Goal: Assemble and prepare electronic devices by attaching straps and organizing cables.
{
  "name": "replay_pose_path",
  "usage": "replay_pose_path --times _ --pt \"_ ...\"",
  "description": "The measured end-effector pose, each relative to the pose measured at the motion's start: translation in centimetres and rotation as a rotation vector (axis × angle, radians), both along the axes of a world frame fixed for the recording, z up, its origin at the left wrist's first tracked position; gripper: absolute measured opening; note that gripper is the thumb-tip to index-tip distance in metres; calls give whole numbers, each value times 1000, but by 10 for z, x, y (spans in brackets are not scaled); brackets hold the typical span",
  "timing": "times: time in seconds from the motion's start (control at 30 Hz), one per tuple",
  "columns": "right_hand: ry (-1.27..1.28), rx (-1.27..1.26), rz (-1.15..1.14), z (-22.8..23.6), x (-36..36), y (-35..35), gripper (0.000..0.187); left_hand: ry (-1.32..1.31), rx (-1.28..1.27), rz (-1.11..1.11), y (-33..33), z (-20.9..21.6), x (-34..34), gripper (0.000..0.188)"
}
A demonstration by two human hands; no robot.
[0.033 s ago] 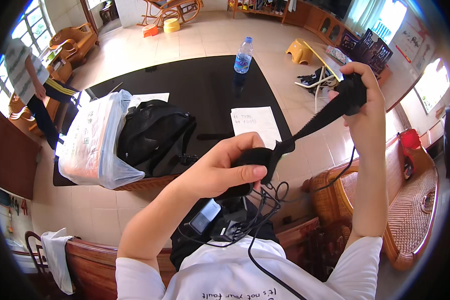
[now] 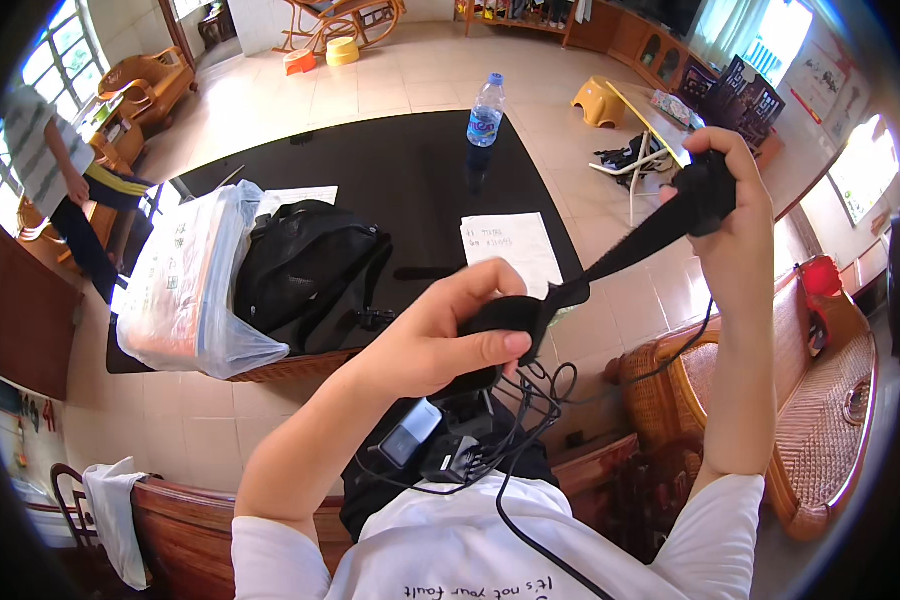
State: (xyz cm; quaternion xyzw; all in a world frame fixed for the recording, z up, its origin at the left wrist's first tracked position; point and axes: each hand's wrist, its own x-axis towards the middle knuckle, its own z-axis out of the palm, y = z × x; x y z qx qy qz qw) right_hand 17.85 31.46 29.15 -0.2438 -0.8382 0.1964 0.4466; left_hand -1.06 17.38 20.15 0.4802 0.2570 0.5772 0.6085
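A black strap [image 2: 625, 240] is stretched between my two hands over the near right part of the table. My left hand [image 2: 460, 335] is closed round its lower, bunched end, thumb on top. Higher up and farther right, my right hand [image 2: 732, 190] grips the other end, where a dark lump of strap or a fitting shows; I cannot make out its exact form. Thin black cables [image 2: 540, 400] hang in loops below my left hand. In my lap lie a small grey device with a screen [image 2: 412, 432] and a black block with cables [image 2: 454, 460].
On the black table [image 2: 390, 150] are a water bottle [image 2: 486, 112], a sheet of paper [image 2: 512, 248], a black bag [image 2: 310, 265] and a filled plastic bag [image 2: 185, 285]. A rattan bench [image 2: 820, 420] stands at right. Another person [image 2: 55, 170] stands at far left.
The other person at the far left has shifted slightly. My hands and the strap have barely moved.
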Motion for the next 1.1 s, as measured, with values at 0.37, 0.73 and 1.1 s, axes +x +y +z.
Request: replay_pose_path --times 0.37,0.73,1.1 --pt "-610 -402 708 -38 12 -19 19 313 -72 335 -10 -1 1 33" --pt "-32 -859 790 -86 21 -51 29 276 -123 637 -28 -14 -6 3" --pt "-143 -597 486 -88 -13 -75 27 667 238 1057 -35 -25 41 18"
